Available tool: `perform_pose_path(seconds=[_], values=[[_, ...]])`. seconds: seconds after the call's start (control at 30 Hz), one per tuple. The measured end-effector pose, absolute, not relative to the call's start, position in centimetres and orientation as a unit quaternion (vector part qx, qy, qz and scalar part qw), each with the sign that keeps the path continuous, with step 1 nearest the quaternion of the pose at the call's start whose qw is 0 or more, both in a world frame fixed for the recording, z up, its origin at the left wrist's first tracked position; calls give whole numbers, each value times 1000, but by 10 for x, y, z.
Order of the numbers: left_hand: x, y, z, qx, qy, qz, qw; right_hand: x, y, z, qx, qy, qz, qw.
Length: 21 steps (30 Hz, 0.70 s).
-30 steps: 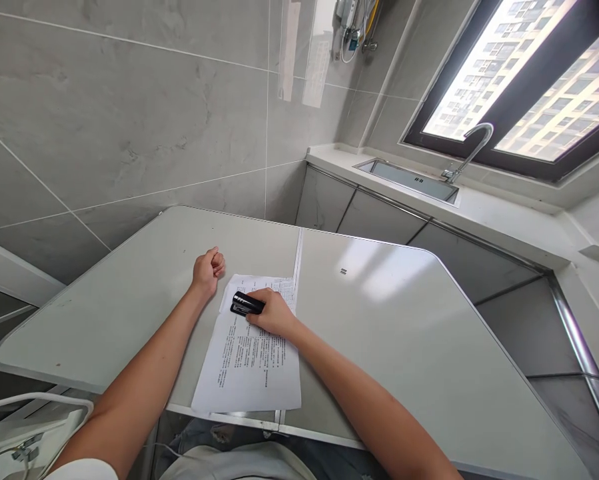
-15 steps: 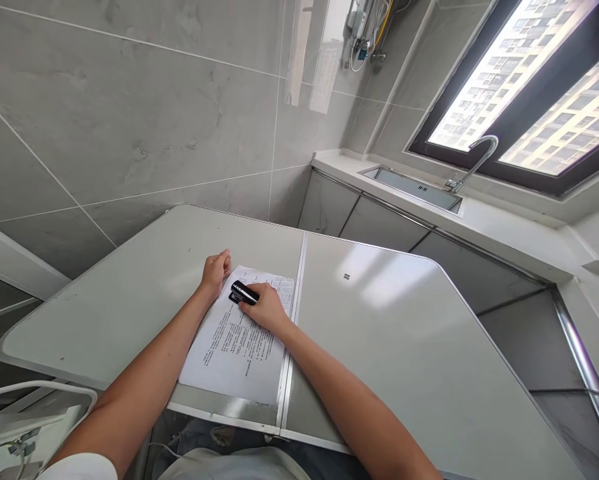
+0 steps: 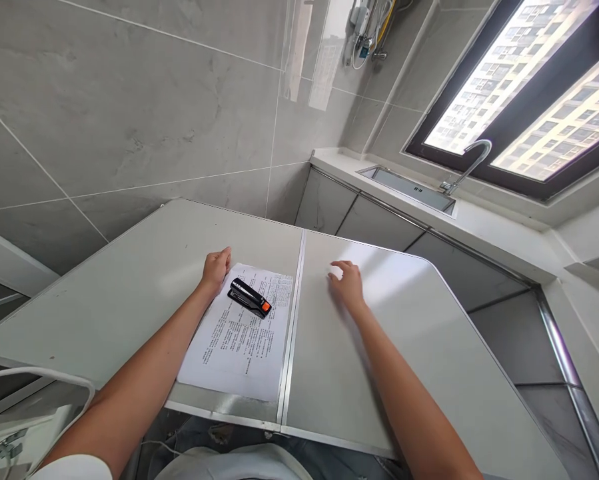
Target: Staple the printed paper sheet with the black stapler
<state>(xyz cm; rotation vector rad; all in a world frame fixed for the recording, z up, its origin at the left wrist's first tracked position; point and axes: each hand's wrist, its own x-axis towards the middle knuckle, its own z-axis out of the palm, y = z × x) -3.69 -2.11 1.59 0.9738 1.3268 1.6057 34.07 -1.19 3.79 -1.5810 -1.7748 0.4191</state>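
A black stapler [image 3: 250,297] with an orange patch at its near end lies on the printed paper [image 3: 234,347]. The paper rests on the table, left of the metal seam. Beside the paper's upper left edge, my left hand [image 3: 216,270] rests curled in a fist, and no object shows in it. My right hand [image 3: 348,283] is over the right half of the table, away from the stapler. Its thumb and curved fingers are apart, with nothing between them.
The light folding table [image 3: 404,347] has a metal seam [image 3: 292,333] down its middle. Behind it stands a counter with a sink [image 3: 409,190] and a curved faucet [image 3: 472,167] under the window. A white tubular frame [image 3: 39,373] is at the lower left.
My right hand has let go of the stapler and moved right, across the seam. The stapler stays on the paper. My left hand has barely moved.
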Motion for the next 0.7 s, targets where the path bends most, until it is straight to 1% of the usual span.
perform_pose_path(seconds=[0.13,0.3,0.4,0.6,0.7], values=[[-36,-21,16,380,534,634,409,391,1,26,-631,-696,136,315],[-35,-21,15,380,535,637,405,388,1,19,-625,-712,108,303],[-35,-21,15,381,538,637,399,352,7,23,-615,-718,101,309],[-36,-21,13,383,551,629,392,220,40,30,-558,-765,143,289],[-36,-22,15,383,554,626,393,171,53,30,-538,-783,156,271]])
